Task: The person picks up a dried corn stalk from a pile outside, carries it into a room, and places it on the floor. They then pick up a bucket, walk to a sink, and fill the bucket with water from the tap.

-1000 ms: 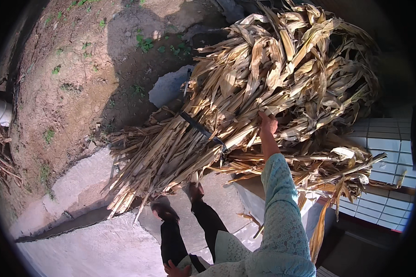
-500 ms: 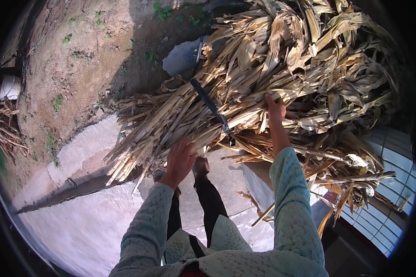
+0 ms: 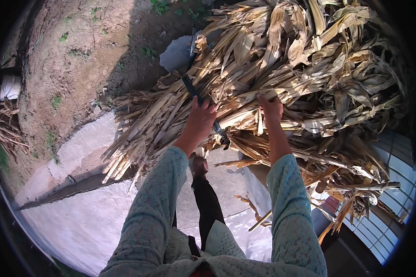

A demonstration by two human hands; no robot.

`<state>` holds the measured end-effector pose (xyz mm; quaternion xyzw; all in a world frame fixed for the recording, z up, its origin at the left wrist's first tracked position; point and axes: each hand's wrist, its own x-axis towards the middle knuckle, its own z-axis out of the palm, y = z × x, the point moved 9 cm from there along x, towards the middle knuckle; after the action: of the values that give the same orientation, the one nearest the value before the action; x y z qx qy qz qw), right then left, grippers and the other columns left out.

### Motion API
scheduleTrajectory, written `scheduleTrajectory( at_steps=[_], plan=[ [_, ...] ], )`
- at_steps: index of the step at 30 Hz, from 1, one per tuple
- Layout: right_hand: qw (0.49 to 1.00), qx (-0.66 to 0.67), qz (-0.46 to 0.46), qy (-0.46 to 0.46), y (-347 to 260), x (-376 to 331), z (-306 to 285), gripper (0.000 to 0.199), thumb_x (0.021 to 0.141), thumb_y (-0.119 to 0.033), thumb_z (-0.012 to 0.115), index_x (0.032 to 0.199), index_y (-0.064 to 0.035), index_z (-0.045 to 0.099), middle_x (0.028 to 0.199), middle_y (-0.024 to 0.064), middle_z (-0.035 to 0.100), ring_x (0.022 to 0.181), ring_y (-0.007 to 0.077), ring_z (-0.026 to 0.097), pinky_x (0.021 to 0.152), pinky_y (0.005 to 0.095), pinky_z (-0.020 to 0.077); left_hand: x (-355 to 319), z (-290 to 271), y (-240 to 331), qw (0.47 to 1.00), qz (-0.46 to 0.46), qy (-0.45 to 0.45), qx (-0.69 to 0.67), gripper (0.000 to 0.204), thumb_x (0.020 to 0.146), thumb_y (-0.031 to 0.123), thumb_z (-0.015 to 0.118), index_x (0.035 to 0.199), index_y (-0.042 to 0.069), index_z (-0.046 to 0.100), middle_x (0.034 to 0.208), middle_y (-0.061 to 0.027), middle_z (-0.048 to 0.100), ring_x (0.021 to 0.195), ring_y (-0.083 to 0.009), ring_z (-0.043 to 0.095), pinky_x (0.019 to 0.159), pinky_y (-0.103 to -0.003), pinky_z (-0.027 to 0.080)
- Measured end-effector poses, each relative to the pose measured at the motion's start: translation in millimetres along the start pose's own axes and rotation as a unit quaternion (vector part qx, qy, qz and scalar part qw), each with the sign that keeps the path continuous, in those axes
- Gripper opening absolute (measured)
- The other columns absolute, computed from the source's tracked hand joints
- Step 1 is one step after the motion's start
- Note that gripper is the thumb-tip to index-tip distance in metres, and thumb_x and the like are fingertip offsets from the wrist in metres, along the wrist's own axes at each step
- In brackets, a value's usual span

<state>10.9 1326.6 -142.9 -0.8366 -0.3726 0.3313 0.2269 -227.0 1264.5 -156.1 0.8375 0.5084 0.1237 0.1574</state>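
stalks (image 3: 148,129), dry and bundled, sprawl from left of centre to the upper right of the frame. i see the left hand (image 3: 199,121) near the middle, over the black strap (image 3: 188,85), and the right hand (image 3: 272,110) against the leaves (image 3: 309,85) right of centre; whether either is clamped on anything, i cannot tell.

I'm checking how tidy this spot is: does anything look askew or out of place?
Mildly, yes. One pale stalk pokes out over the paving, apart from the strapped bundle, its other end hidden by the right sleeve. Dry leaves also dangle raggedly near the white tiles at lower right.
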Motion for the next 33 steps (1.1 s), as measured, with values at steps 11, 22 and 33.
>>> scheduleTrajectory(
  at_steps=[11,22,33],
  plan=[
    [0.985,-0.149,-0.045,0.071,-3.7,11.5,6.3,0.054,0.059,-0.043,0.078,0.090,-0.0033,0.059,0.087,0.0135,0.066,0.084,0.0320,0.063,0.075,0.0410,0.0474,-44.9,14.5,-16.2,0.999,-0.019,-0.044,-0.009,0.010,0.065,0.011,0.062,0.075,0.013,0.064,0.091,-0.0029,0.055,0.114,-0.0237,0.043,0.102,-0.056,0.022],
    [0.974,-0.009,-0.062,0.217,-32.0,69.3,-80.7,0.034,0.071,-0.020,0.073,0.095,0.0027,0.063,0.084,0.0081,0.063,0.066,0.0179,0.057,0.056,0.0327,0.0473,-91.5,5.6,-31.6,0.997,-0.057,-0.050,-0.026,0.016,0.067,0.009,0.061,0.083,0.013,0.059,0.098,-0.0040,0.055,0.123,-0.0227,0.038,0.102,-0.060,0.018],
    [0.925,0.352,-0.081,0.119,-125.1,122.9,-214.5,0.035,0.076,-0.027,0.072,0.097,-0.0003,0.063,0.093,0.0081,0.063,0.078,0.0192,0.060,0.066,0.0337,0.0519,-110.0,10.2,-29.0,0.991,-0.094,-0.074,-0.058,0.025,0.066,0.012,0.065,0.089,0.013,0.058,0.110,-0.0061,0.052,0.130,-0.0232,0.029,0.101,-0.062,0.021]
  ],
)
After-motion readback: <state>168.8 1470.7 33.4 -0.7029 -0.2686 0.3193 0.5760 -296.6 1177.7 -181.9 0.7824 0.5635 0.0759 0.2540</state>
